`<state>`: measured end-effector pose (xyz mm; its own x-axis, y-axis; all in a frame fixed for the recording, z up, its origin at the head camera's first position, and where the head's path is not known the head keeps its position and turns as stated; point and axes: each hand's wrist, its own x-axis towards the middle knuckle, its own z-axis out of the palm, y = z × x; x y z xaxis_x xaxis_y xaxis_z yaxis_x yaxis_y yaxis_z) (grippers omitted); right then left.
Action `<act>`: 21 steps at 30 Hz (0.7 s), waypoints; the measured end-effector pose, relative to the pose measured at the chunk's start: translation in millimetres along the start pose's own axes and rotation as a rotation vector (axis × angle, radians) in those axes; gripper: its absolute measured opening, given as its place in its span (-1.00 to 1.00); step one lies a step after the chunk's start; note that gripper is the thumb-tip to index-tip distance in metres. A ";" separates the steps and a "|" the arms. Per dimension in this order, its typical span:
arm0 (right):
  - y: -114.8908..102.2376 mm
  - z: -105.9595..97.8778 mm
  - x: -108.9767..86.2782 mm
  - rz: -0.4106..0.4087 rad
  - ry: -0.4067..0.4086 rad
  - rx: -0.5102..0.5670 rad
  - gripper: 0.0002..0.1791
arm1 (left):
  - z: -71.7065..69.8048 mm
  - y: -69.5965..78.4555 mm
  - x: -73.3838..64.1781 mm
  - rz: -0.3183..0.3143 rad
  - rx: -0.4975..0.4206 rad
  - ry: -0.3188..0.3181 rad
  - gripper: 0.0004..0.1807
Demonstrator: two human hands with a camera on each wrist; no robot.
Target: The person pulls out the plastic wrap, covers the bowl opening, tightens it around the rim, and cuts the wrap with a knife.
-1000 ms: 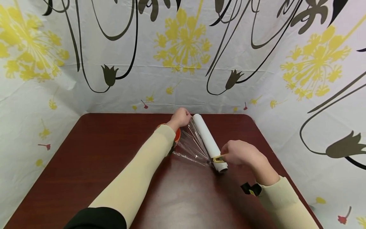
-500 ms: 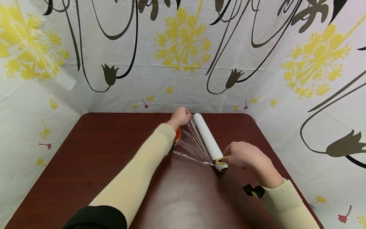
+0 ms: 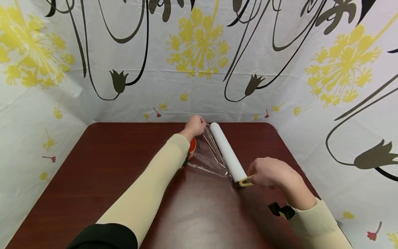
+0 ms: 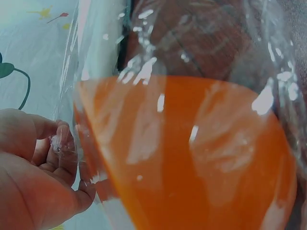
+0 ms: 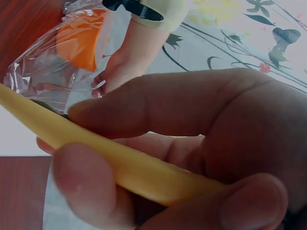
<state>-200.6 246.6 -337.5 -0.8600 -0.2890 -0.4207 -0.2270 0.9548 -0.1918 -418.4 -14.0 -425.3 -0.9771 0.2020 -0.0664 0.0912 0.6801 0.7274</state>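
In the head view, a white roll of cling film [image 3: 227,152] lies slantwise on the table. A clear sheet of film [image 3: 209,157] stretches from it to the left, over an orange bowl [image 3: 192,145]. My left hand [image 3: 195,126] pinches the film's far edge; in the left wrist view, bunched film sits between its fingertips, beside the film-covered bowl [image 4: 192,148]. My right hand [image 3: 270,172] holds a yellow utility knife [image 3: 246,181] against the roll's near end. Up close in the right wrist view, thumb and fingers grip the knife's handle [image 5: 120,158]. My left forearm hides part of the bowl.
The dark red-brown table [image 3: 124,155] has rounded far corners. Sheeting with a flower print [image 3: 199,93] hangs behind it and on both sides. My left sleeve [image 3: 149,183] crosses the table's middle.
My right hand and the knife have moved nearer and slightly right, along the roll to its near end. The left hand keeps its pinch on the film, almost unmoved.
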 end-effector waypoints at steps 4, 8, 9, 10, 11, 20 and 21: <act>0.4 -1.5 -6.1 0.006 -0.022 0.034 -0.84 | -2.6 -0.1 -0.9 -0.013 0.021 0.016 -0.44; 1.8 0.0 -9.4 0.029 -0.007 0.088 -0.79 | -3.0 2.3 -8.5 0.010 0.030 0.037 -0.65; 2.4 0.7 -9.3 0.028 0.000 0.098 -0.78 | -2.8 3.0 -10.0 0.017 0.029 0.038 -0.68; 3.1 1.3 -9.2 0.027 0.007 0.105 -0.76 | -2.8 3.3 -11.4 0.024 0.025 0.037 -0.65; 3.6 1.8 -9.1 0.025 0.012 0.110 -0.76 | -2.9 3.8 -13.0 0.031 0.022 0.037 -0.58; 5.1 3.6 -7.1 0.014 0.038 0.157 -0.70 | -11.7 1.6 -9.7 0.012 0.002 -0.027 -0.49; 5.4 3.5 -6.8 0.010 0.044 0.160 -0.71 | -13.6 1.6 -10.4 0.012 -0.013 -0.031 -0.49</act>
<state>-194.4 253.5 -338.7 -0.8817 -0.2727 -0.3851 -0.1457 0.9336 -0.3275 -410.6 -24.6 -414.2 -0.9697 0.2316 -0.0784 0.1001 0.6684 0.7371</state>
